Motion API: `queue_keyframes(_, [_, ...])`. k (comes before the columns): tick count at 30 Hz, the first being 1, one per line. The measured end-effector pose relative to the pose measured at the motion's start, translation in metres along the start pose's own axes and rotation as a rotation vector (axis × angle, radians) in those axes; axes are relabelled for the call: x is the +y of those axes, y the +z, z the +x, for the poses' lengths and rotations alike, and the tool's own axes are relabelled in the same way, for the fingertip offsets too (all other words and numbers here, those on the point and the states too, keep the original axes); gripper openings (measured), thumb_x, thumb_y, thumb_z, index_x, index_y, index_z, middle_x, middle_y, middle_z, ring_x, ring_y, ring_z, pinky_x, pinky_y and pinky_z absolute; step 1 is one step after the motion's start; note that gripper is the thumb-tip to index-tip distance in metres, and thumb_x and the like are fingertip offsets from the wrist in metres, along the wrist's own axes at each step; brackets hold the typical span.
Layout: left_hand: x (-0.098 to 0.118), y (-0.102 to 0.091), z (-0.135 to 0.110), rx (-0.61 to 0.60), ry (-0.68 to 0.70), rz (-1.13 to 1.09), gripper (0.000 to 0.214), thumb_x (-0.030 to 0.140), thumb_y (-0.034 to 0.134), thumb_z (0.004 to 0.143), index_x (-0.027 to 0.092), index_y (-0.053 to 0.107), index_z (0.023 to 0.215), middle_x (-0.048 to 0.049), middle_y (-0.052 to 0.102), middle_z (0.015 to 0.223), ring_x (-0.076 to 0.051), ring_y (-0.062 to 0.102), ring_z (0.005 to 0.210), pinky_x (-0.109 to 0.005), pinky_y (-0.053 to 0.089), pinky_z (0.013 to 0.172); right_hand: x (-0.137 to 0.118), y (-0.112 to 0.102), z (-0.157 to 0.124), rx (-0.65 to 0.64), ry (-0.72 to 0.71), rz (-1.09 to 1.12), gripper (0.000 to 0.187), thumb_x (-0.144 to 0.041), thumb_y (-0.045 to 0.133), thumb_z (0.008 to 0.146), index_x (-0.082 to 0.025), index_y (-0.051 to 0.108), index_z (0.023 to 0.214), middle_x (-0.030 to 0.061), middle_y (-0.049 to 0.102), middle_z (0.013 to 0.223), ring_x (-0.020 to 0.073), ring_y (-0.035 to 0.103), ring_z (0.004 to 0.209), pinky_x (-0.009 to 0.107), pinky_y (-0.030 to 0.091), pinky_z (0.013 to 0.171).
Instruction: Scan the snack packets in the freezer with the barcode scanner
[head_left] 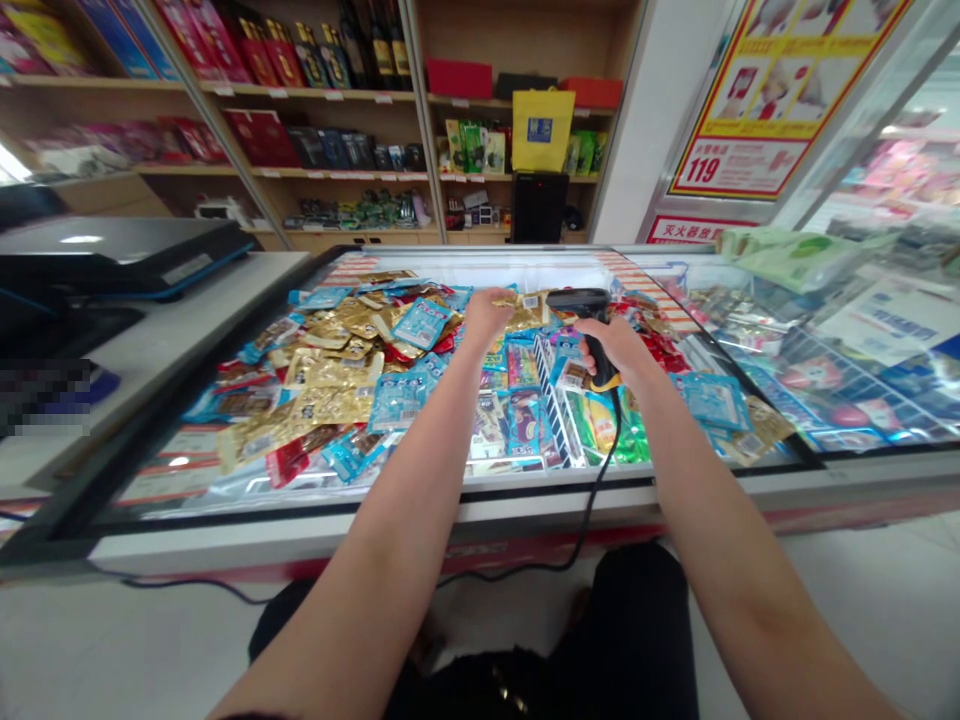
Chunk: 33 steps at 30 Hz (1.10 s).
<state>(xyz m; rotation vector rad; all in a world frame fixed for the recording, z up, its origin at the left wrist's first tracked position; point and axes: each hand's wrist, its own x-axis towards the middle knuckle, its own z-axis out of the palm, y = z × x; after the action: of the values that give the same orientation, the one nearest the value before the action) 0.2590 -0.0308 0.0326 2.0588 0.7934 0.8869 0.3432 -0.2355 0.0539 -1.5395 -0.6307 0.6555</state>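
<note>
My right hand (616, 348) is wrapped round the grip of a black and yellow barcode scanner (579, 300), whose head points left. In my left hand (489, 312) is a gold snack packet (526, 312), its printed label facing the scanner; the fingertips are partly hidden behind the hand. Both hands are above the glass lid of a chest freezer. A heap of gold, blue and red snack packets (330, 370) spreads on the glass to the left. More packets (716, 405) lie to the right of my right forearm.
The scanner's black cable (592, 500) hangs over the freezer's front edge (300, 545). Under the glass are wire baskets (553, 400) of wrapped goods. A counter with a flat scale-like device (120, 255) stands at left. Stocked shelves (337, 175) rise behind; more packages lie on the right freezer.
</note>
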Motion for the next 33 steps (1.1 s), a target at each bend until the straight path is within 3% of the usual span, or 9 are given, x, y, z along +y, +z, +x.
queue_keyframes(24, [0.0057, -0.0036, -0.0042, 0.004, 0.008, 0.073, 0.038, 0.013, 0.06, 0.071, 0.018, 0.075, 0.106, -0.0054, 0.075, 0.103, -0.02, 0.067, 0.095, -0.028, 0.049, 0.088, -0.0014, 0.0002, -0.0044, -0.026, 0.005, -0.017, 0.019, -0.023, 0.062, 0.079, -0.016, 0.054, 0.064, 0.0008, 0.053, 0.05, 0.0107, 0.046, 0.035, 0.024, 0.037, 0.029])
queue_keyframes(33, [0.0051, -0.0053, -0.0033, 0.039, 0.035, 0.111, 0.039, 0.013, 0.061, 0.07, 0.021, 0.075, 0.106, -0.003, 0.075, 0.102, -0.02, 0.067, 0.095, -0.028, 0.049, 0.09, -0.0016, 0.0027, -0.0047, -0.027, -0.071, -0.044, 0.014, -0.022, 0.062, 0.077, -0.016, 0.054, 0.067, 0.0002, 0.053, 0.048, 0.0109, 0.045, 0.034, 0.024, 0.037, 0.027])
